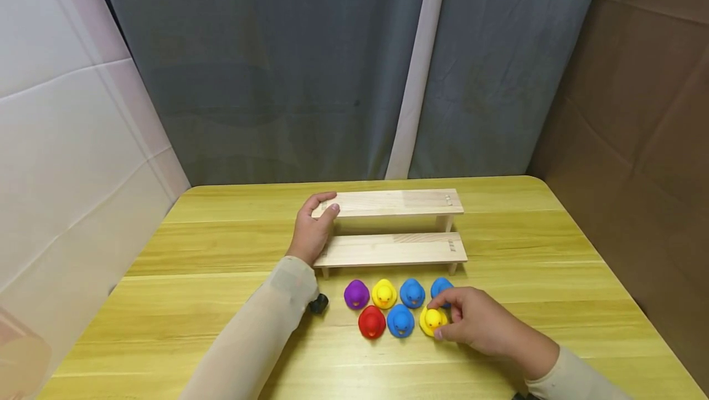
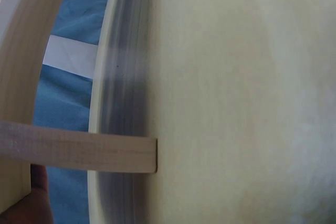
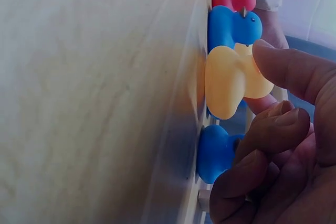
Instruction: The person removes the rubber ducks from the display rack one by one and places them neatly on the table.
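Observation:
My left hand [image 1: 310, 231] grips the left end of the upper board of a two-step wooden stand [image 1: 399, 203], its thumb on the near side. In the left wrist view only a bit of that hand [image 2: 34, 205] shows beside a wooden leg [image 2: 105, 150]. With thumb and index finger my right hand [image 1: 482, 323] pinches a yellow toy duck [image 1: 432, 321], the rightmost of the front row. To its left sit a blue duck [image 1: 400, 321] and a red duck [image 1: 372, 322]. Right behind the fingers, another blue duck [image 1: 441, 287] is partly hidden.
The back row also holds a purple duck [image 1: 356, 295], a yellow duck [image 1: 384, 294] and a blue duck [image 1: 412, 293], just in front of the stand's lower board [image 1: 393, 250]. All stand on a wooden table [image 1: 194, 301]. A grey curtain [image 1: 266, 80] hangs behind it.

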Motion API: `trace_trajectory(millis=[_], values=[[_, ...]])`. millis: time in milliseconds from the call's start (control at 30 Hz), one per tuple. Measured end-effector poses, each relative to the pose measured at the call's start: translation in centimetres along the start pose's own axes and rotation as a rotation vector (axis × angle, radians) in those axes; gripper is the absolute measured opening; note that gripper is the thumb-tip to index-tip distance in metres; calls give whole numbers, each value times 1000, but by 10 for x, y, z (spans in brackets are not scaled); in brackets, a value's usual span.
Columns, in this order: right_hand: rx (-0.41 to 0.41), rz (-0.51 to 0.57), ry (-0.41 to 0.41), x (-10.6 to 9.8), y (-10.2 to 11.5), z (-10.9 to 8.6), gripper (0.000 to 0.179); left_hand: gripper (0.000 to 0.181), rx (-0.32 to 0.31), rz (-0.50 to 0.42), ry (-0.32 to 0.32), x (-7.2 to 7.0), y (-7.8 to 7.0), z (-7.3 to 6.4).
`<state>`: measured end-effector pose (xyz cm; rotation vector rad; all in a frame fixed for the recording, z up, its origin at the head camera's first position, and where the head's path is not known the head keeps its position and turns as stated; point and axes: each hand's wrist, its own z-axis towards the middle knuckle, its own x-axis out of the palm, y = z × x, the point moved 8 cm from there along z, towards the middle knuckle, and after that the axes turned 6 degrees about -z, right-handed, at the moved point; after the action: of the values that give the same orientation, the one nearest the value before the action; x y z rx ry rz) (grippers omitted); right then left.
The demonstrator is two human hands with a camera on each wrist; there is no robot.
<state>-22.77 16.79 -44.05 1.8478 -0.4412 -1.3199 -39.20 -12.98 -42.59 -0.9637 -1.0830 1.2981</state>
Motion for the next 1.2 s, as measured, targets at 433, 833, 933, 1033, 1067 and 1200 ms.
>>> trace_trajectory(millis=[433,833,933,1033,1067,1200], values=[[15,-22,-12,2,-1,0,34,32,-11,18,8,-1,-1,0],[13,-38,-8,2,-2,2,33,32,-3,8,8,-1,0,0],[17,-39,-3,2,-2,2,32,32,-6,9,11,0,0,-1],[17,-30,-2,2,-3,2,33,33,-11,7,13,1,-1,-1],[18,-28,-3,3,-3,1,34,33,-12,6,14,1,-1,-1],[17,-34,-5,1,-2,0,39,33,-13,7,14,1,2,1]])
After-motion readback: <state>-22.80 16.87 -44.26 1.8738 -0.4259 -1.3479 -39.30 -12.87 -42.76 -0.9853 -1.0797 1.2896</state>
